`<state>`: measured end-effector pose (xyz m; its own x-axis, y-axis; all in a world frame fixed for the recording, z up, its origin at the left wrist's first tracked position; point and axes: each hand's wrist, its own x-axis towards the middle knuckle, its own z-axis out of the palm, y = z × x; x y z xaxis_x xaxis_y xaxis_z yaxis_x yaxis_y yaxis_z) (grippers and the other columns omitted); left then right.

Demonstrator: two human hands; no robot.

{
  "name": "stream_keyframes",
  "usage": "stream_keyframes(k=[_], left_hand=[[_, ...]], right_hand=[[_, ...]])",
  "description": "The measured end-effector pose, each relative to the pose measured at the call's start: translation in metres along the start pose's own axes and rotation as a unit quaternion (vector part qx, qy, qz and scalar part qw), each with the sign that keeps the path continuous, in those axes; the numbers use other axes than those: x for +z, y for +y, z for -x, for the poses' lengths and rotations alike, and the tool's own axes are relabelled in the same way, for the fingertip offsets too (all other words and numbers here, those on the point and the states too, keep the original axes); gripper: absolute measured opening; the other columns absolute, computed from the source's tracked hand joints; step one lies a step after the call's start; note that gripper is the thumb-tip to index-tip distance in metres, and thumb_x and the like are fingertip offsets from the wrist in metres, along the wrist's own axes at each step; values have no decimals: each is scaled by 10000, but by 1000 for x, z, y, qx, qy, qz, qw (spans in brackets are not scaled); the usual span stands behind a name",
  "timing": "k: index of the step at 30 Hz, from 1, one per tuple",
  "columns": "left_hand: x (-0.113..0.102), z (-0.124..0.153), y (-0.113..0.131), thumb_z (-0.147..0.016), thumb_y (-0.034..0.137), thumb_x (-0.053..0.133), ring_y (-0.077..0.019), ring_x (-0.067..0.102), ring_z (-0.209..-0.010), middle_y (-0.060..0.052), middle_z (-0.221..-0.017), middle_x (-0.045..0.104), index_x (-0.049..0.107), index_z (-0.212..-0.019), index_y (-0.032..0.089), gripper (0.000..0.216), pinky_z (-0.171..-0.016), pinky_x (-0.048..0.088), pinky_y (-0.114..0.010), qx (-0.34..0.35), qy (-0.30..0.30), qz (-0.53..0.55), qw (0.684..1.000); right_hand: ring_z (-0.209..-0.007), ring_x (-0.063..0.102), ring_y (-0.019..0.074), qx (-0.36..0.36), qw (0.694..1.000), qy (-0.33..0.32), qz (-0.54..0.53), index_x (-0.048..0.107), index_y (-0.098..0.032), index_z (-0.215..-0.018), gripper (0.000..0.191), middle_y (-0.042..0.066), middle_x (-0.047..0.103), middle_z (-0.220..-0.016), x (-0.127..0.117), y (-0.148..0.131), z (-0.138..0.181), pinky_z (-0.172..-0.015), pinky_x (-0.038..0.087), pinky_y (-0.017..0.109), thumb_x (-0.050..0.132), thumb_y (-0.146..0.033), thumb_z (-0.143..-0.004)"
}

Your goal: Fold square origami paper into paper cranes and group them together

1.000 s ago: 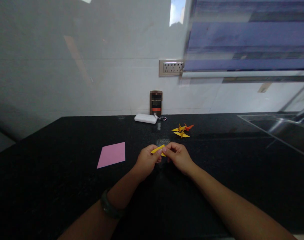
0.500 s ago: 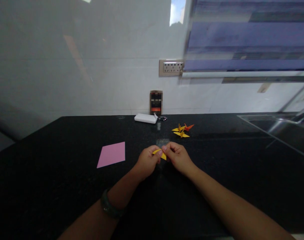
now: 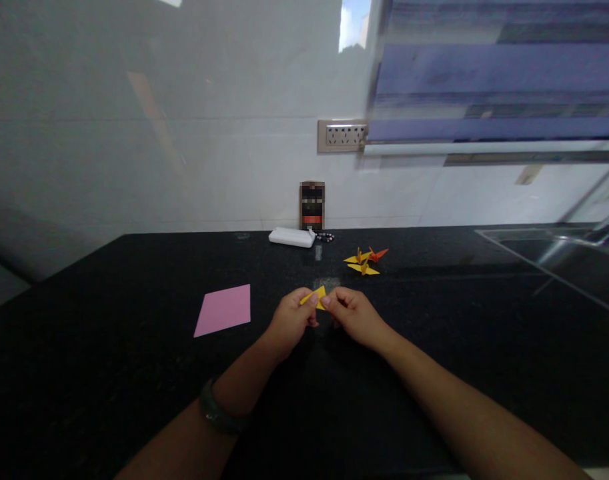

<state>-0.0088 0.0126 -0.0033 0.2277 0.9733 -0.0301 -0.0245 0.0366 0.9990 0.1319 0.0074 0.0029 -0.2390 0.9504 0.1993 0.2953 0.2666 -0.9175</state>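
A small folded yellow paper is pinched between both my hands just above the black countertop. My left hand grips its left end with closed fingers. My right hand pinches its right end. A flat pink paper sheet lies to the left of my hands. Behind them, toward the wall, sit two yellow paper cranes and an orange paper crane.
A white oblong case and a small dark box stand at the wall, under a wall socket. A steel sink is set into the counter at the right. A dark band is on my left wrist.
The yellow paper has turned between my fingers and now points up to the right. Both hands stayed almost in the same place.
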Motion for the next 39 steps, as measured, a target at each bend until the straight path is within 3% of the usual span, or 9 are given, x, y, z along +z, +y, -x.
stream_keyframes(k=[3,6,10,13,20,23,26,33,39], left_hand=[[-1,0,-2,-728,396,510,-60,434,-439,57,-494,441,464,-680,154,251,-496,405,-207,-33,-33,36,998],[-2,1,-2,-744,399,480,-69,437,-436,51,-502,446,458,-700,158,246,-487,417,-222,-54,-64,78,993],[-1,2,-1,-739,374,482,-74,425,-426,55,-492,423,468,-722,162,213,-472,422,-235,-73,-80,101,989],[0,4,1,-726,356,502,-80,431,-434,50,-487,424,469,-698,161,199,-479,429,-246,-92,-116,99,984],[2,7,6,-706,268,493,-81,494,-496,3,-582,522,545,-704,139,139,-533,446,-246,-127,-160,58,977],[2,6,6,-717,309,497,-76,508,-531,-19,-661,570,596,-728,135,200,-542,440,-227,-114,-147,27,982],[2,5,6,-696,315,543,-87,524,-589,-35,-697,593,625,-698,126,206,-568,444,-220,-79,-92,4,993],[1,5,8,-712,482,524,-122,563,-639,-49,-670,612,647,-726,116,387,-586,458,-243,-14,7,95,995],[4,6,9,-560,305,710,-115,578,-606,-42,-672,656,667,-758,116,277,-565,440,-210,13,38,51,998]], right_hand=[[-450,412,76,12,995,25,-98,493,-183,-778,209,-52,442,-552,-1,4,-2,-439,345,208,474,-391,-773],[-488,453,76,7,987,13,-159,481,-198,-979,306,-42,475,-652,-3,7,-3,-463,392,215,501,-406,-755],[-519,466,77,4,988,-49,-146,543,-174,-899,283,-10,531,-705,-4,5,-3,-486,405,222,503,-417,-760],[-540,482,82,4,985,-58,-161,544,-180,-896,271,-5,545,-731,-4,0,-1,-481,400,216,533,-406,-747],[-442,470,75,12,966,-69,-249,480,-179,-747,224,-65,486,-505,-4,-4,2,-455,362,209,599,-365,-714],[-431,441,55,24,966,-41,-256,488,-165,-714,243,-64,486,-524,-5,-4,1,-432,336,190,639,-353,-675],[-438,429,45,25,969,-17,-244,505,-156,-698,239,-50,508,-560,-5,-2,-1,-411,325,176,642,-350,-670],[-343,377,34,45,962,43,-267,489,-172,-713,239,-79,482,-490,-1,6,-4,-324,279,156,646,-345,-661],[-335,428,49,56,958,28,-279,478,-174,-713,254,-81,503,-445,2,7,-5,-338,353,160,666,-328,-642]])
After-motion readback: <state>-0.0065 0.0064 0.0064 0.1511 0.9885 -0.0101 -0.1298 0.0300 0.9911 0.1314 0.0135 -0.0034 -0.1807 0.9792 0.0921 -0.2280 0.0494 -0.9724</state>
